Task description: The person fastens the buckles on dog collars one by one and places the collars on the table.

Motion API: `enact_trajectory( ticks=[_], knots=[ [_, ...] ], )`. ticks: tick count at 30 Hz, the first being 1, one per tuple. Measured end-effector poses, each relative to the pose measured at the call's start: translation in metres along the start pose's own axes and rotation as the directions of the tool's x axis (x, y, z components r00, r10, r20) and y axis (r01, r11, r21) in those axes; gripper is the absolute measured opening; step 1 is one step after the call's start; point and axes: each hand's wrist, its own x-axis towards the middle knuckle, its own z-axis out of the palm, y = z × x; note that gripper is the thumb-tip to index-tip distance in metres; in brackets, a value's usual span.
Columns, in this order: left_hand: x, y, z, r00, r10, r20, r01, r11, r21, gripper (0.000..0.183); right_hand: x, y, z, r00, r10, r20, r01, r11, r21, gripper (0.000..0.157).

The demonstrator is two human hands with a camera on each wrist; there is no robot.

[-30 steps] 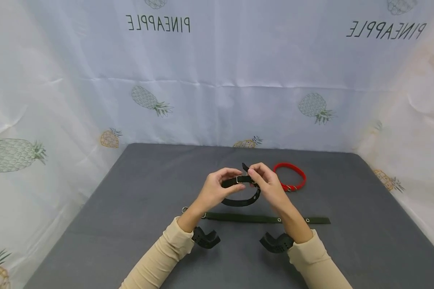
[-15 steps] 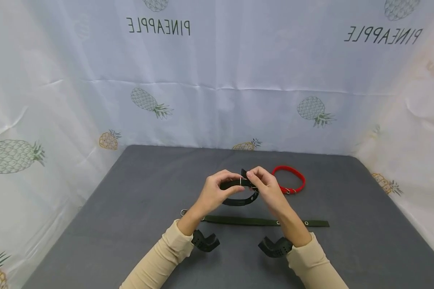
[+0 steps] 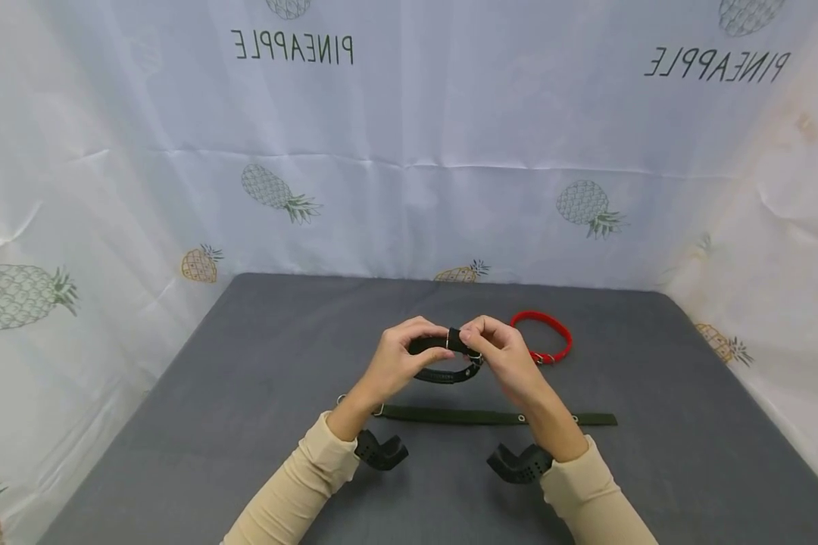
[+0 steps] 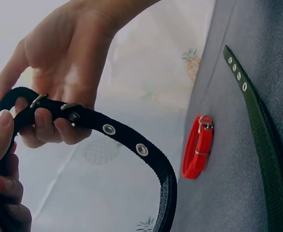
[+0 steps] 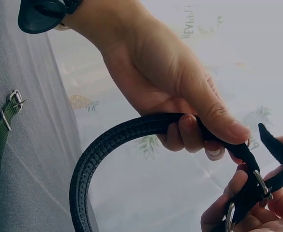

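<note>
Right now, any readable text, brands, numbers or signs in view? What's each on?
"PINEAPPLE": left print, mirrored, on the backdrop cloth, head view.
"PINEAPPLE": right print, mirrored, same cloth, head view.
Faint sideways lettering on the cloth, right wrist view: too blurred to read in full.
No readable text shows on the black collar, red collar or green strap.
</note>
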Motion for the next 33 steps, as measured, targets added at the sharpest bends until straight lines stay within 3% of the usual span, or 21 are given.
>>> enact_trajectory(
  ticks=[13,23,33],
  knots=[
    [0.0036,0.0007,-0.0020,1.000,0.021,0.012,-0.021,1.000,-0.001,0.024,0.0028,-0.0021,-0.0023,1.000,-0.028,0.011,0.028,0.999,0.042,0.026],
    [0.0027,-0.0005,-0.0037,0.999,0.003,0.032,-0.003,1.000,-0.010,0.024,0.0023,0.0021,-0.0028,0.994,-0.095,0.055,0.093,0.995,0.037,0.022],
    [0.0023,0.0016,-0.0051,0.999,0.014,0.050,-0.014,1.000,0.010,0.025,0.0013,0.0013,-0.0016,0.997,-0.052,0.051,0.049,0.998,0.045,0.018]
  ],
)
